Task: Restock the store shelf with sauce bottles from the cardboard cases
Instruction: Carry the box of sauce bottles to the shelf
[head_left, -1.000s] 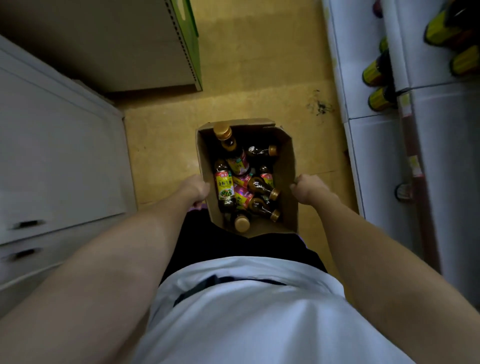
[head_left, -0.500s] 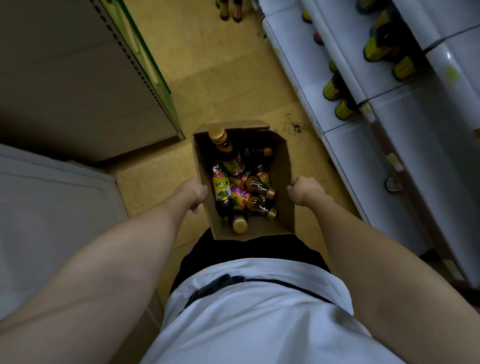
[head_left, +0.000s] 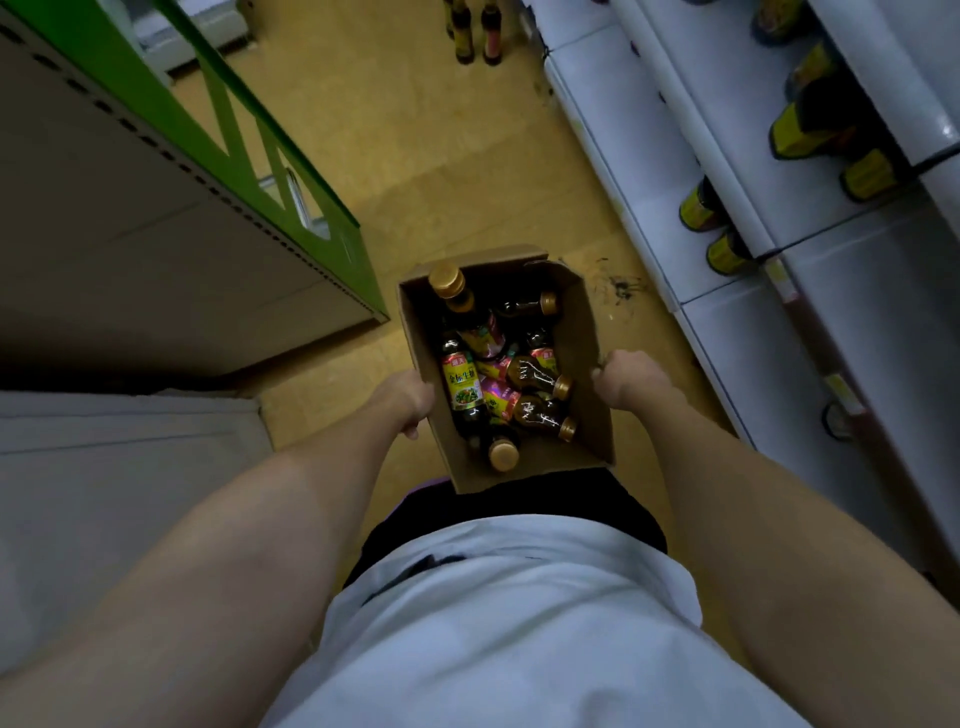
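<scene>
A cardboard case (head_left: 582, 364) full of jumbled sauce bottles (head_left: 465, 384) is carried at waist height over the yellow floor (head_left: 415, 156). Its left wall is gripped by the left hand (head_left: 408, 397), its right wall by the right hand (head_left: 628, 376), fingers curled round the edges. White store shelves (head_left: 727, 119) with a few bottles are seen on the right.

Brown cardboard case (head_left: 582, 364), gold-capped dark bottles (head_left: 465, 384) with yellow-red labels, green-edged shelf (head_left: 218, 140), yellow floor (head_left: 415, 156).
</scene>
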